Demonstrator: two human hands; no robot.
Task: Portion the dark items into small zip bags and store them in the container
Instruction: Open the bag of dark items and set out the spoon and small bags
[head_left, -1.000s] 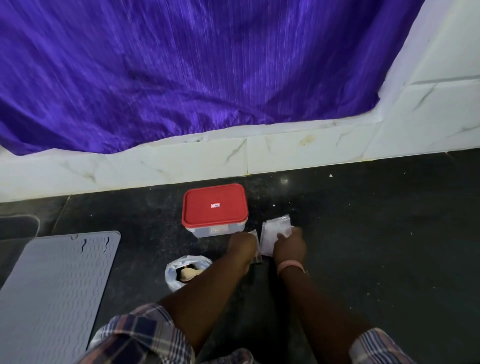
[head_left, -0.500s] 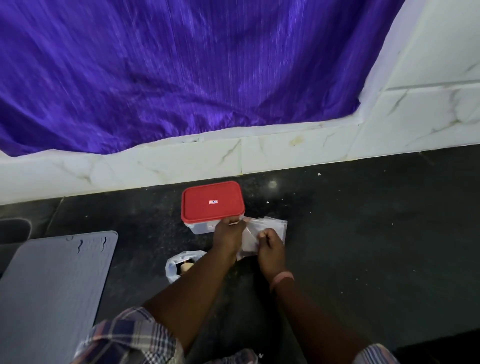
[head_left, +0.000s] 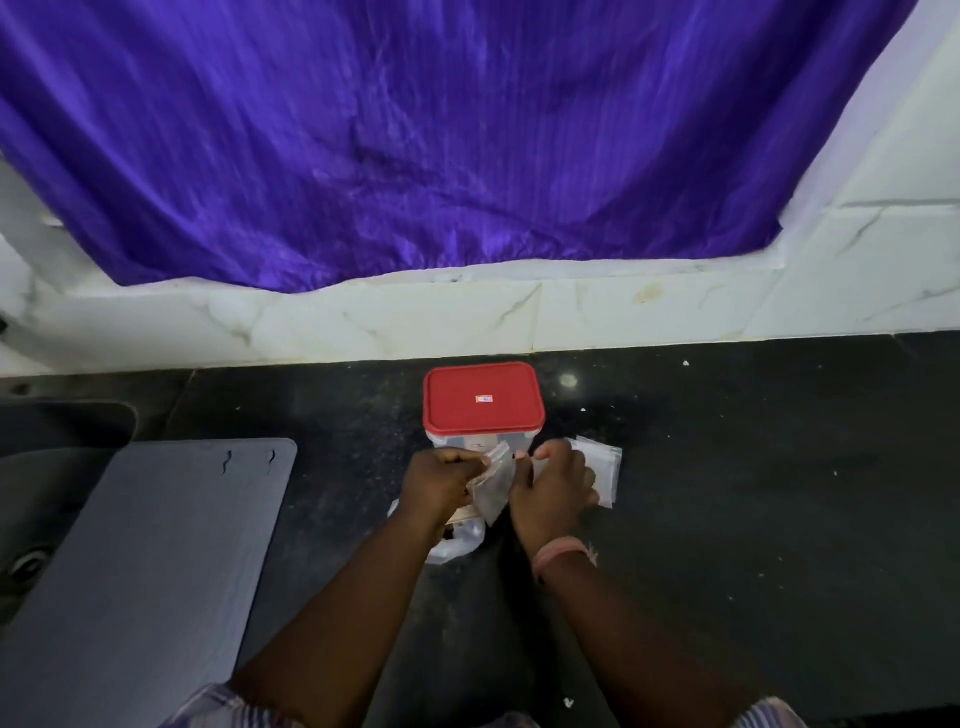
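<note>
- Left hand (head_left: 441, 486) and right hand (head_left: 556, 486) each pinched the small zip bag (head_left: 493, 488) mouth between them, bag hanging downward.
- Source bag (head_left: 457, 540) lay beneath the left grip, nearer; container (head_left: 483, 405) lidded, just beyond.

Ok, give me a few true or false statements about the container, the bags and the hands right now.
1. The container has its red lid on. True.
2. Both hands pinch one small zip bag. True; left hand, right hand.
3. The spare zip bags lie left of the container. False; they lie to its right.
4. The grey mat lies under the container. False; it lies apart, to the left.
</note>
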